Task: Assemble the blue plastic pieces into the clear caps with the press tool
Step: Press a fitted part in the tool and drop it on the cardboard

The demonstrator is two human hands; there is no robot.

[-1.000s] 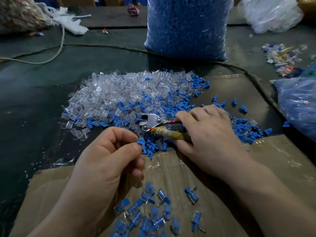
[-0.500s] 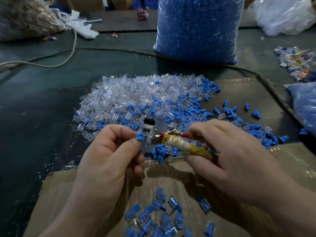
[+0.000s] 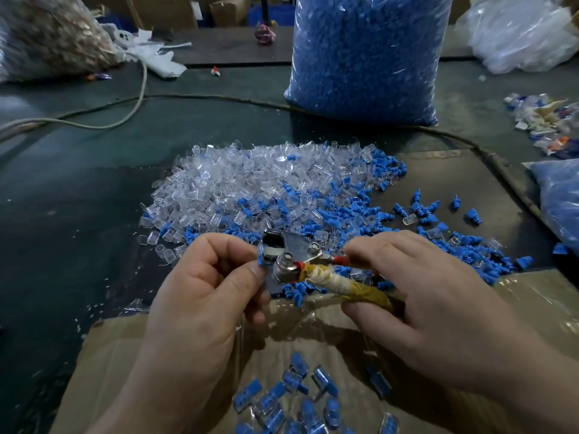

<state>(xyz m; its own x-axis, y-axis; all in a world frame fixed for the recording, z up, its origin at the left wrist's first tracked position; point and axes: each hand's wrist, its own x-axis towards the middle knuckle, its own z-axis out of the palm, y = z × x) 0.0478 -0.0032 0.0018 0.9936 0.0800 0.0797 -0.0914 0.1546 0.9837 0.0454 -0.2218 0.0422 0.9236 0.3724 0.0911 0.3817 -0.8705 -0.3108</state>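
My left hand [image 3: 200,296] pinches a small blue piece [image 3: 260,260] between thumb and forefinger, right at the open metal jaw of the press tool [image 3: 291,261]. My right hand [image 3: 423,305] grips the tool's tape-wrapped handles [image 3: 347,286]. Whether a clear cap sits on the blue piece I cannot tell. Behind the tool lies a heap of clear caps [image 3: 250,183] mixed with loose blue pieces [image 3: 369,211]. Several assembled blue-in-clear parts [image 3: 291,399] lie on the cardboard [image 3: 131,364] in front of me.
A tall bag of blue pieces [image 3: 366,54] stands at the back centre. More bags sit at far left [image 3: 47,36], far right [image 3: 520,36] and right edge [image 3: 560,202]. A cable [image 3: 131,101] crosses the dark green table [image 3: 62,214]. Scrap parts [image 3: 545,120] lie at the right.
Both hands have lifted off the table toward me. The left hand's blue piece has moved right to the tool's jaw, and the tool has turned jaw-up.
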